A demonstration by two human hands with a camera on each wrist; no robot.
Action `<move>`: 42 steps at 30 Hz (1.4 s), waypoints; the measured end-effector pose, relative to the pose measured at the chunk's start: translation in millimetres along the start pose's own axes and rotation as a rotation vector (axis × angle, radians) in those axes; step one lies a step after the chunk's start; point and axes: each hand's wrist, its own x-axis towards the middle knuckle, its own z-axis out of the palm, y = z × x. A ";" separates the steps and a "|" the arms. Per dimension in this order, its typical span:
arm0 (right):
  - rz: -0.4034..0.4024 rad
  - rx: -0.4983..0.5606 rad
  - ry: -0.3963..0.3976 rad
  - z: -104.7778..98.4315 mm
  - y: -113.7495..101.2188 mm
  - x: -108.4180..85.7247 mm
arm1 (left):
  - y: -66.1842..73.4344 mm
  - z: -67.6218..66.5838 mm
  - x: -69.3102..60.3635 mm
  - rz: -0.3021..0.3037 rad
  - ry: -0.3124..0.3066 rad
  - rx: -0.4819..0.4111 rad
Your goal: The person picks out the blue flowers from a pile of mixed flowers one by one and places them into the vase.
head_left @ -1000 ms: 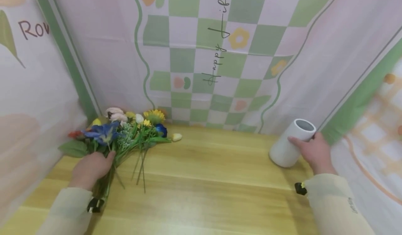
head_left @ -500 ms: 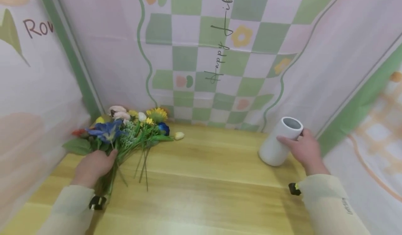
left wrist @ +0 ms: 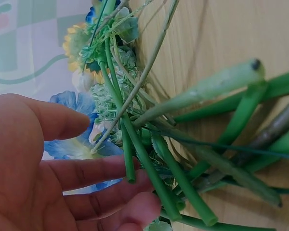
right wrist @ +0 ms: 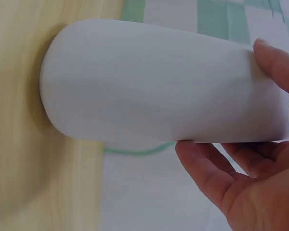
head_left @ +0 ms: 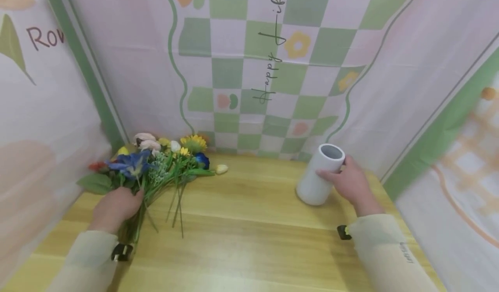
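Observation:
A smooth white cylindrical vase (head_left: 316, 183) stands upright on the wooden table, right of the middle. My right hand (head_left: 351, 183) grips it near its upper end, the thumb on one side and the fingers on the other, as the right wrist view also shows on the vase (right wrist: 149, 82). At the left lies a pile of artificial flowers (head_left: 163, 164), with a blue bloom (head_left: 131, 163) in front. My left hand (head_left: 117, 207) is at their green stems (left wrist: 144, 163). In the left wrist view its fingers (left wrist: 91, 173) touch the stems from below, the thumb standing apart.
The wooden table (head_left: 241, 248) fills the lower part of the head view. A checkered curtain (head_left: 265, 84) hangs behind it, and printed cloth encloses both sides. One white bud (head_left: 221, 169) sticks out at the pile's right end.
My right hand has moved the vase leftward along the table, away from the right side. The left hand and the flowers stay nearly in place.

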 end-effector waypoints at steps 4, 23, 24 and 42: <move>-0.025 0.012 -0.033 11.3 -13.7 -1.6 | 0.8 -0.7 -2.0 0.006 0.003 -0.002; -0.062 0.094 -0.101 55.6 -56.6 -14.5 | 6.7 7.2 -7.7 0.059 0.034 0.002; -0.065 0.099 -0.101 58.3 -59.4 -14.5 | 6.6 7.7 -7.4 0.061 0.032 0.000; -0.140 0.155 -0.094 93.6 -103.4 -17.0 | 10.5 4.6 -0.5 0.038 0.044 -0.022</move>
